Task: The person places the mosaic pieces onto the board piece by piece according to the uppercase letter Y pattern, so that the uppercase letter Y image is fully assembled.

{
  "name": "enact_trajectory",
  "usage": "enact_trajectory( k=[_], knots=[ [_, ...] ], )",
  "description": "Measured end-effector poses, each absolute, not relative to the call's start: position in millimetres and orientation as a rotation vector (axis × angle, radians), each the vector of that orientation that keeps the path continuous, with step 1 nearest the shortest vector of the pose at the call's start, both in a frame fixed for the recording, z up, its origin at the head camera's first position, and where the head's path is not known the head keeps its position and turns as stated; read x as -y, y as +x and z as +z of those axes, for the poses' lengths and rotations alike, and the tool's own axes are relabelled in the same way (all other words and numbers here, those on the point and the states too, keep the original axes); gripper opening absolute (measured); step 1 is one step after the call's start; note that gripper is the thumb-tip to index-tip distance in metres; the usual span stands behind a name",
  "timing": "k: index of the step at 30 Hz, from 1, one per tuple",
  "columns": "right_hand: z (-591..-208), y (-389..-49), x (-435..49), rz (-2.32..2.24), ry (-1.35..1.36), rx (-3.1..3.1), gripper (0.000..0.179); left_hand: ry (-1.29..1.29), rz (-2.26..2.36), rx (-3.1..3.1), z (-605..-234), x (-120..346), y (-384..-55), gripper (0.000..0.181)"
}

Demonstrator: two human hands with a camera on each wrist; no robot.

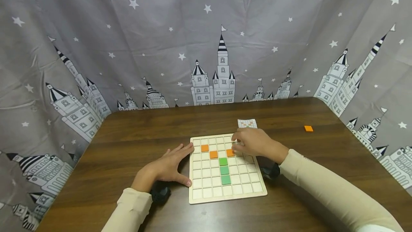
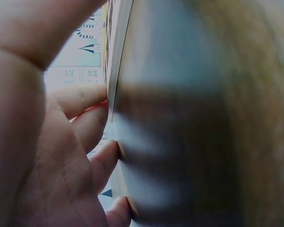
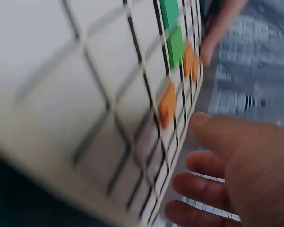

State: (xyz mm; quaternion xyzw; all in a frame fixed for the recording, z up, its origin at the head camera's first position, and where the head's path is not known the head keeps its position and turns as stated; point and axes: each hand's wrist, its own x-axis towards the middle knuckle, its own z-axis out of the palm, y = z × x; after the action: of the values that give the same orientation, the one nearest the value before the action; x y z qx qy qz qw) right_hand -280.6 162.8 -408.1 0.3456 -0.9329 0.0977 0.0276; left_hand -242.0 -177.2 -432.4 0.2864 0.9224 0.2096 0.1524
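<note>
A pale wooden grid board (image 1: 207, 192) lies flat on the table. My left hand (image 1: 167, 165) rests at its left edge, thumb and fingers spread and touching the rim. Over the upper right of the board is my right hand (image 1: 254, 141), its fingertips by an orange tile (image 1: 230, 152). In the right wrist view, that tile (image 3: 167, 106) sits in the grid, and nothing shows between thumb and fingers. Two other orange tiles, one upper left (image 1: 205, 148) and one nearer the middle (image 1: 214, 154), share the board with a column of green tiles (image 1: 224, 170).
Behind the board lies a small printed card (image 1: 247, 121) with a coloured grid, partly covered by the right hand. A loose orange tile (image 1: 308, 128) is on the brown table (image 1: 154, 128) at the far right. A grey castle-print curtain (image 1: 154, 46) hangs behind.
</note>
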Motion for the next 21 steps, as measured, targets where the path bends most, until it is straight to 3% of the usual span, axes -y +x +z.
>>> enact_trajectory(
  k=[17, 21],
  knots=[
    [-405.6, -321.9, -317.1, 0.333, 0.393, 3.063, 0.036, 0.833, 0.595, -2.638, -430.9, 173.7, -243.4, 0.119],
    [-409.9, -324.1, -349.6, 0.323, 0.310, 3.114, 0.047, 0.828, 0.582, -2.638, -432.0, 174.8, -243.6, 0.119]
  ],
)
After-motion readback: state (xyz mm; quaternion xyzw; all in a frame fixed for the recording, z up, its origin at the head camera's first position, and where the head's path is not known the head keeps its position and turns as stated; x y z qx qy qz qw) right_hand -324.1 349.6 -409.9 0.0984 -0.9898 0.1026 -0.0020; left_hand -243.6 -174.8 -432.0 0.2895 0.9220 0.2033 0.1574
